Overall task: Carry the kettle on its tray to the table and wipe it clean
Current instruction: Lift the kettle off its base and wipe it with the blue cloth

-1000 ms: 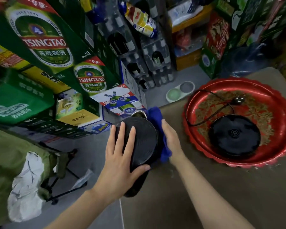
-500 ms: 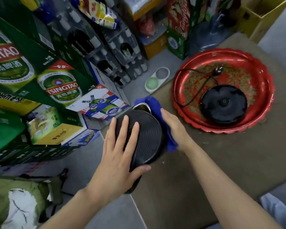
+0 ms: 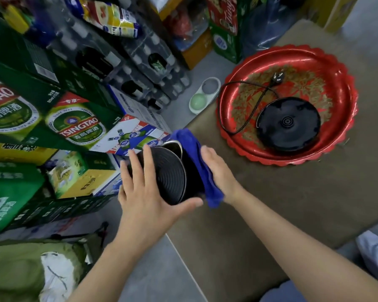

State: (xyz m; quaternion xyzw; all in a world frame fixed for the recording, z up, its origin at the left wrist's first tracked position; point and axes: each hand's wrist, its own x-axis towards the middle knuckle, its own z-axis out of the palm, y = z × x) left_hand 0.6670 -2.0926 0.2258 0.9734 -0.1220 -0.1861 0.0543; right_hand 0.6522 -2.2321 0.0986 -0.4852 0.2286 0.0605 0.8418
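The black kettle [image 3: 172,177] is tipped on its side at the left edge of the brown table [image 3: 271,203], its ribbed underside facing me. My left hand [image 3: 148,192] grips that underside, fingers spread over it. My right hand [image 3: 218,171] presses a blue cloth [image 3: 196,162] against the kettle's right side. The red scalloped tray [image 3: 345,83] rests on the table to the right, holding the kettle's black round base [image 3: 288,125] and its cord with plug [image 3: 277,78].
Stacked green Tsingtao beer boxes [image 3: 74,125] and crates of bottles [image 3: 127,68] crowd the left and back. A small white and green dish [image 3: 203,94] lies on the grey floor. A green bag [image 3: 20,269] lies at lower left. Blue-clad knees [image 3: 371,247] show at lower right.
The view has shifted, so the tray and boxes sit differently in frame. The blue cloth under my right hand has slid down along the kettle's side; my left hand keeps its hold.
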